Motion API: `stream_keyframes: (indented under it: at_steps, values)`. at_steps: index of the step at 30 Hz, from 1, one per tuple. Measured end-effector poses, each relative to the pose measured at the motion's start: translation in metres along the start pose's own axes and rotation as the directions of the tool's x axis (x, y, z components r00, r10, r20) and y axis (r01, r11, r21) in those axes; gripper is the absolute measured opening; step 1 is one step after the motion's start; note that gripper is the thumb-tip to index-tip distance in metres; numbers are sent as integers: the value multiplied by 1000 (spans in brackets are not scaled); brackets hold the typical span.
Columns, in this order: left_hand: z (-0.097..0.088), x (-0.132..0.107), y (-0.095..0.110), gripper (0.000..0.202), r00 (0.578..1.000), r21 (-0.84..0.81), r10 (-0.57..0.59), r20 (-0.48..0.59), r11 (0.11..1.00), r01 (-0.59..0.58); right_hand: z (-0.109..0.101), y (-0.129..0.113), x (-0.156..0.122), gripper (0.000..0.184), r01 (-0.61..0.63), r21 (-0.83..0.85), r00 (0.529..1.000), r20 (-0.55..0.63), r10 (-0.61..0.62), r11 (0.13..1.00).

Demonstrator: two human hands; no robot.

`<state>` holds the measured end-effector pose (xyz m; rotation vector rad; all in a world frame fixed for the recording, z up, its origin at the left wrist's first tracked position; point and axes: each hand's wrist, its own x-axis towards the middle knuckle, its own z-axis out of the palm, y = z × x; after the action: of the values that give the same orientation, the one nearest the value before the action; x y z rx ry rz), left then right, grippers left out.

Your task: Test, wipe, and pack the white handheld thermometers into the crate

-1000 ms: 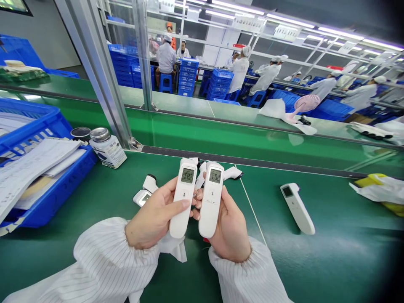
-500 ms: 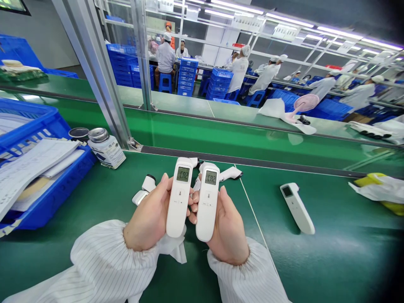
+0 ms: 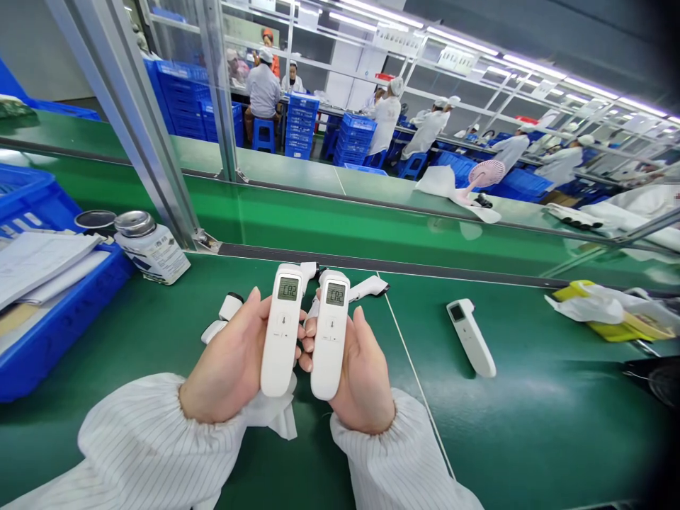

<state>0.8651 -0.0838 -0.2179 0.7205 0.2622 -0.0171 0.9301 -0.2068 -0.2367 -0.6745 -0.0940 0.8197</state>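
My left hand [image 3: 229, 358] is closed around a white infrared thermometer [image 3: 280, 333], its small screen facing me. Side by side with it, a second infrared thermometer [image 3: 330, 336] rests in the grip of my right hand [image 3: 367, 375]. Both screens show similar dark characters, like "CA2". Behind my hands lie more white thermometers, partly hidden; one of them [image 3: 369, 287] points right. Left of my left hand another thermometer [image 3: 230, 307] is partly covered. A white cloth or tissue [image 3: 281, 418] lies beneath my hands. Farther right, a single thermometer [image 3: 472, 338] with a dark screen lies on the green table.
At the left stand a blue basket [image 3: 69, 329] with papers and a metal-capped bottle [image 3: 151, 248]. A metal post [image 3: 132, 127] rises behind them. To the right is a yellow tray [image 3: 600, 327] with white plastic. Beyond the ledge, a pink fan [image 3: 486, 173] and several seated co-workers are visible.
The view has turned slightly to the right, so the surroundings shift left and more of the yellow tray shows. Both hands keep holding their thermometers side by side.
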Motion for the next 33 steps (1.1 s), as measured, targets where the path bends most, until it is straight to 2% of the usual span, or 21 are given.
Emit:
stream_keyframes:
  at_steps: [3,6,11,14,18,20,22,24,27,29,31,33]
  values:
    - [-1,0,2,55,999,-84,-45,13,995,46,1,-1,0,56,-10,8,999,-34,10,1000]
    - [-2,1,2,54,997,-142,-80,16,986,81,0,-2,0,54,-22,26,1000,-14,23,999]
    - [-4,4,2,53,997,-178,-83,-9,981,80,-2,-3,1,53,-20,9,1000,-6,21,1000]
    - [-4,4,1,50,998,-136,-62,18,989,64,-1,-2,0,54,2,-51,1000,-4,-2,999]
    - [-5,1,-1,23,998,-7,-1,68,1000,2,0,-1,-2,54,73,-142,997,-11,-75,987]
    - [-7,-1,-1,34,995,72,10,103,997,-18,0,-2,-3,54,94,-144,995,-4,-95,985]
    - [-8,-2,-3,34,992,137,3,123,990,-20,0,-2,-3,53,113,-140,993,-5,-115,984]
    - [-9,-2,-4,27,994,179,14,105,983,-33,0,-3,-3,52,111,-138,993,-14,-114,984]
    - [-8,0,-4,16,998,180,48,-28,983,-42,1,-3,-3,51,91,-138,995,-23,-95,986]
    - [-6,1,-3,28,994,118,39,-100,993,-27,2,-4,-3,50,91,-134,995,-33,-96,987]
    - [-5,1,-2,45,995,59,31,-95,998,-25,3,-5,-3,48,89,-131,995,-41,-95,987]
    - [-4,1,0,52,997,36,49,-63,998,-47,3,-5,-4,49,84,-130,995,-34,-89,988]
